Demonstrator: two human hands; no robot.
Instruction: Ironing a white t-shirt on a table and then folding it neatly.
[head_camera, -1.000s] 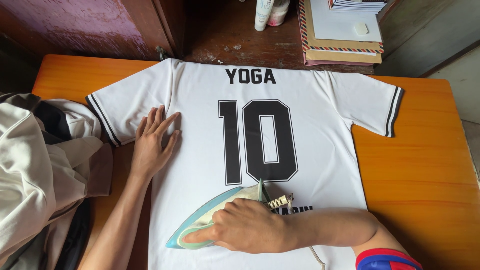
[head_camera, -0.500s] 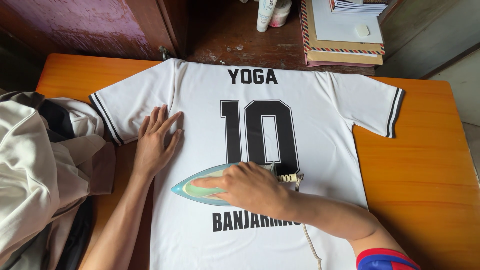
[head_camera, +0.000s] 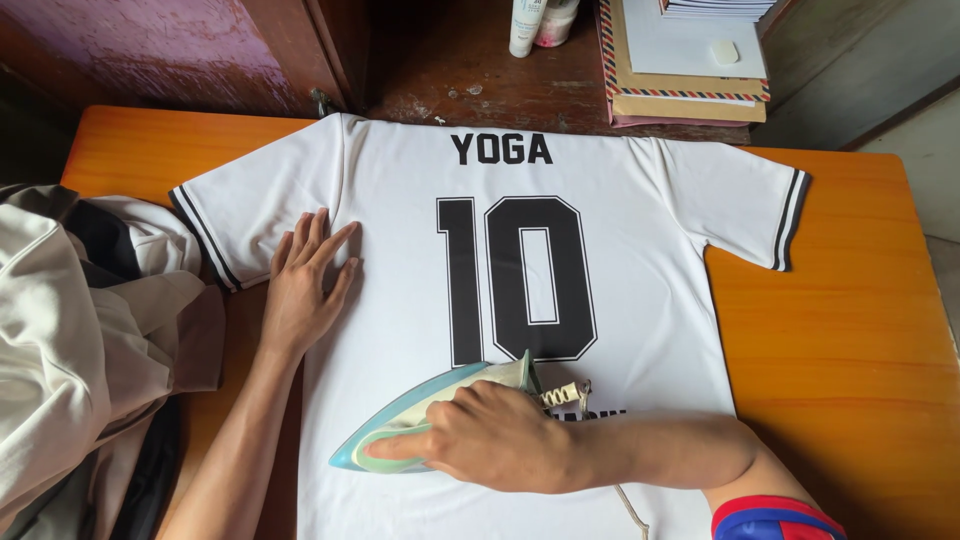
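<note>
At the far left, well clear of our fingers, a heap of beige and dark garments (head_camera: 80, 340) lies bunched on the orange wooden worktop (head_camera: 850, 340). Next comes our left hand (head_camera: 300, 290), flat and spread wide, fingers (head_camera: 318, 240) pressed on the white football jersey (head_camera: 640, 260) just beside its black-trimmed left sleeve; it holds nothing and only pins the cloth. The jersey lies back-up and flat across the worktop, its large black number between the two hands and a little beyond them.

Our right hand (head_camera: 500, 440) is wrapped around the handle of the pale green electric iron (head_camera: 420, 415), fingers closed tight on it. The iron sits soleplate-down on the lower back of the jersey, its tip pointing toward our left side, just below the printed number and over a line of black lettering that our wrist mostly hides. Its coiled cord (head_camera: 565, 397) runs off behind the hand.

We judge this to be the pressing step, with the lower back in hand. Any next stroke calls for the left hand keeping the fabric taut and for care over the printed parts, which may take heat badly.

Past our fingers, at the far edge, stand a stack of envelopes and papers (head_camera: 685, 70) and a white tube (head_camera: 525, 28).
</note>
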